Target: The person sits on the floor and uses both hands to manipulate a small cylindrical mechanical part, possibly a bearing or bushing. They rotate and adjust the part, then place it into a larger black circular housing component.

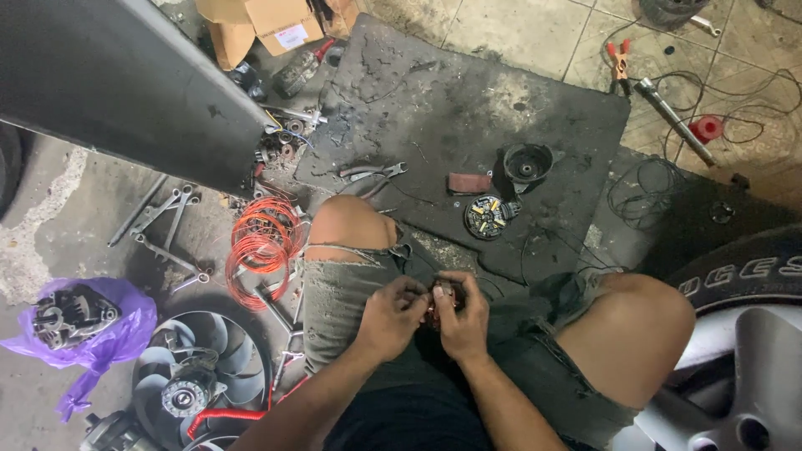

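Hands meet over the lap: left hand (pixel 391 316) and right hand (pixel 464 317) both in closed grip on a small reddish-brown part (pixel 441 294), held between the knees; beyond, on the dark mat (pixel 434 92), near edge, a round brush plate (pixel 487 215), black cap (pixel 527 162), pliers (pixel 373 172); orange wire coil (pixel 263 242) on floor beside mat's left corner.

A dark, cracked mat (pixel 468 92) covers part of the floor (pixel 518 29), which is tiled beyond the mat's far edge. On the mat lie pliers (pixel 373 172), a small reddish block (pixel 469 182), a black round housing (pixel 527 162) and a round part with yellow pieces (pixel 487 215). Off its left edge, on bare concrete, lie spanners (pixel 167 219), a coil of orange wire (pixel 263 242), a fan (pixel 199 367) and a purple bag (pixel 92 334).
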